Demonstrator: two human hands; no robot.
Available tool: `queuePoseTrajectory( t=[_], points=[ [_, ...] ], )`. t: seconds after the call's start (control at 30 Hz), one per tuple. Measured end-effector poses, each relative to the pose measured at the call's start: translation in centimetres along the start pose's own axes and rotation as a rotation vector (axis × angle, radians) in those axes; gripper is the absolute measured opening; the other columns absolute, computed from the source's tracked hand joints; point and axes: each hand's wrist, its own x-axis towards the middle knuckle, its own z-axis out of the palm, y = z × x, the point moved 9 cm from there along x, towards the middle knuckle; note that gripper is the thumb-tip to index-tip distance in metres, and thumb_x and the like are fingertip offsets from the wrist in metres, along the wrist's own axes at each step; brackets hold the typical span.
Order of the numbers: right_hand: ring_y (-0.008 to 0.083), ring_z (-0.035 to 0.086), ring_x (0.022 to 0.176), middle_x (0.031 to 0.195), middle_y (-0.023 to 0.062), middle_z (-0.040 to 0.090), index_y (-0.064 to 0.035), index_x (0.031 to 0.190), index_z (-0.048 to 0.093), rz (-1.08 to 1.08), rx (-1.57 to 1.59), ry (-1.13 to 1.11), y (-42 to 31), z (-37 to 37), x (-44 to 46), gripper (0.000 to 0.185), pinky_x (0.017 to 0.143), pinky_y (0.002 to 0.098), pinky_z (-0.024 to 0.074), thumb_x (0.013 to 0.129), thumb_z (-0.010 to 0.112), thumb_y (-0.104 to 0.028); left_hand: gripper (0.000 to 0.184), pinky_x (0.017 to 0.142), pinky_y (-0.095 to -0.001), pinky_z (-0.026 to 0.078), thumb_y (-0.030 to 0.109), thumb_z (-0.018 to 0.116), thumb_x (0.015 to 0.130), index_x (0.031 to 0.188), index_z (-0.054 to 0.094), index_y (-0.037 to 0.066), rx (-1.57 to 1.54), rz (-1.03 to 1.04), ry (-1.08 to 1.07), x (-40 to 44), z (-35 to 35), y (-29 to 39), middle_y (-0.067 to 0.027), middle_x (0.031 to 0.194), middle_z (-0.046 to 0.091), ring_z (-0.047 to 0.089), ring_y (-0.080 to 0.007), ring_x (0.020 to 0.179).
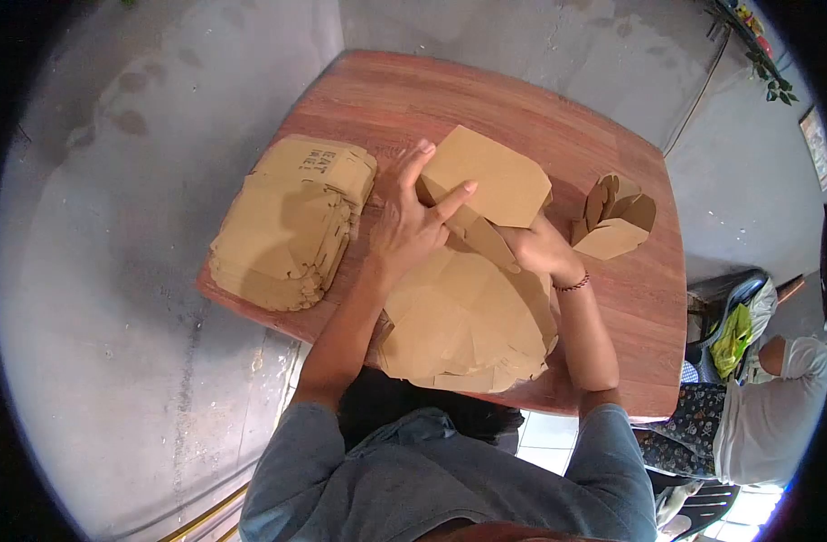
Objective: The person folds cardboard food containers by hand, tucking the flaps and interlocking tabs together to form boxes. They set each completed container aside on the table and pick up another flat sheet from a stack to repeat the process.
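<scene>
A brown cardboard food box (486,176), partly folded, is held above the table between my two hands. My left hand (413,212) is at its left corner, with the thumb across the near side and a finger stretched up along the far side; the other fingers are hidden. My right hand (538,248), a braided band at the wrist, grips the box from the near right side, its fingertips hidden behind the cardboard. Right below lies a spread pile of flat cardboard blanks (468,316).
On the left of the wooden table (513,95) lies a stack of flat cardboard blanks (282,230) with printed letters. A folded open box (615,221) stands at the right. Grey walls border the table. Another person (766,415) is at the far right, near bags (734,334).
</scene>
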Motion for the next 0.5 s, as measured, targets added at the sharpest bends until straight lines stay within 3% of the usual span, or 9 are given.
queuePoseTrajectory(
  t=[0.17, 0.23, 0.27, 0.3, 0.33, 0.4, 0.43, 0.47, 0.5],
  points=[
    [0.0276, 0.062, 0.113, 0.122, 0.0164, 0.066, 0.0015, 0.122, 0.062, 0.023, 0.014, 0.225, 1.4, -0.4, -0.2, 0.030, 0.095, 0.0380, 0.0490, 0.093, 0.060, -0.008, 0.104, 0.111, -0.0567, 0.041, -0.008, 0.071, 0.070, 0.154, 0.022, 0.029, 0.091, -0.084, -0.031, 0.6, -0.8, -0.3, -0.0212, 0.157, 0.016, 0.028, -0.0454, 0.145],
    [0.0283, 0.062, 0.113, 0.123, 0.0164, 0.066, 0.0009, 0.123, 0.061, -0.021, -0.023, 0.243, 2.6, -0.6, -0.3, 0.032, 0.096, 0.0379, 0.0486, 0.092, 0.063, -0.009, 0.106, 0.117, -0.0568, 0.028, -0.004, 0.063, 0.071, 0.160, 0.010, 0.020, -0.342, -0.338, -0.073, 0.6, -0.6, -1.8, -0.0227, 0.162, 0.009, 0.020, -0.0410, 0.148],
    [0.0291, 0.062, 0.115, 0.123, 0.0155, 0.066, -0.0010, 0.124, 0.062, -0.202, -0.159, 0.235, 1.6, -0.7, -0.5, 0.034, 0.098, 0.0395, 0.0472, 0.092, 0.064, -0.014, 0.106, 0.117, -0.0568, 0.028, -0.004, 0.063, 0.071, 0.160, 0.010, 0.020, -0.342, -0.340, -0.072, 0.8, -0.6, -1.8, -0.0227, 0.162, 0.009, 0.020, -0.0410, 0.148],
    [0.0300, 0.061, 0.117, 0.124, 0.0145, 0.066, -0.0029, 0.126, 0.063, -0.383, -0.294, 0.224, 0.6, -0.3, -1.0, 0.036, 0.101, 0.0410, 0.0459, 0.093, 0.066, -0.018, 0.102, 0.118, -0.0551, 0.027, 0.004, 0.063, 0.076, 0.160, 0.006, 0.015, -0.826, -0.436, -0.007, 0.7, -0.2, -2.4, -0.0212, 0.162, 0.009, 0.018, -0.0390, 0.149],
    [0.0300, 0.061, 0.117, 0.124, 0.0145, 0.066, -0.0029, 0.126, 0.063, -0.382, -0.295, 0.222, 0.3, -0.3, -1.0, 0.036, 0.101, 0.0410, 0.0459, 0.093, 0.066, -0.018, 0.099, 0.119, -0.0535, 0.027, 0.012, 0.064, 0.082, 0.160, 0.003, 0.010, -1.311, -0.520, 0.065, 0.5, 0.4, -2.6, -0.0197, 0.163, 0.008, 0.017, -0.0370, 0.150],
    [0.0315, 0.056, 0.125, 0.133, 0.0125, 0.062, -0.0080, 0.129, 0.063, -0.584, -0.628, 0.193, -2.0, 1.4, -1.8, 0.045, 0.107, 0.0447, 0.0411, 0.088, 0.072, -0.023, 0.093, 0.118, -0.0505, 0.029, 0.023, 0.060, 0.089, 0.159, 0.001, 0.010, -1.516, -0.562, 0.090, -0.4, 1.3, -2.5, -0.0183, 0.162, 0.012, 0.020, -0.0344, 0.149],
    [0.0315, 0.056, 0.125, 0.133, 0.0125, 0.062, -0.0080, 0.129, 0.063, -0.584, -0.630, 0.193, -1.7, 1.8, -1.8, 0.045, 0.107, 0.0447, 0.0411, 0.088, 0.072, -0.023, 0.089, 0.117, -0.0476, 0.032, 0.034, 0.057, 0.096, 0.159, 0.000, 0.010, -1.722, -0.599, 0.112, -0.7, 1.8, -2.3, -0.0168, 0.161, 0.017, 0.024, -0.0318, 0.147],
    [0.0308, 0.053, 0.127, 0.136, 0.0110, 0.059, -0.0094, 0.131, 0.061, -0.499, -0.521, 0.128, -0.3, 2.7, -1.4, 0.049, 0.109, 0.0455, 0.0391, 0.086, 0.075, -0.025, 0.077, 0.110, -0.0423, 0.041, 0.049, 0.044, 0.102, 0.158, 0.009, 0.009, -1.696, -0.677, 0.113, -1.0, 2.2, -1.8, -0.0152, 0.155, 0.031, 0.039, -0.0268, 0.140],
    [0.0301, 0.051, 0.130, 0.140, 0.0095, 0.056, -0.0109, 0.133, 0.060, -0.414, -0.410, 0.063, 1.3, 3.8, -1.1, 0.054, 0.111, 0.0462, 0.0371, 0.084, 0.077, -0.026, 0.077, 0.110, -0.0423, 0.041, 0.049, 0.044, 0.102, 0.158, 0.009, 0.009, -1.697, -0.676, 0.112, -1.1, 2.5, -1.4, -0.0152, 0.155, 0.031, 0.039, -0.0268, 0.140]
  ],
)
